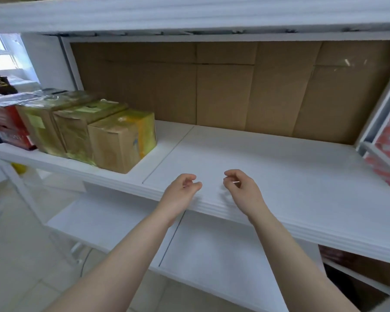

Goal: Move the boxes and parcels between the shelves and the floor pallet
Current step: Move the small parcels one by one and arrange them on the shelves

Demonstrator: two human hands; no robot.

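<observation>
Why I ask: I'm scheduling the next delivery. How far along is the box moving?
Looks done: four boxes stand in a row at the shelf's left end. In hand: nothing; the left hand and right hand hover loosely curled, empty, over its front edge. Left: unclear, as no pallet shows; most of the shelf is bare.

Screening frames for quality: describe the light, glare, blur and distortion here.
Head view: the window is overexposed at upper left; head view: glare sits on the taped tops of the boxes; head view: the wide lens bows the shelf edge; head view: soft throughout, with faint shadows under the left hand and right hand.
</observation>
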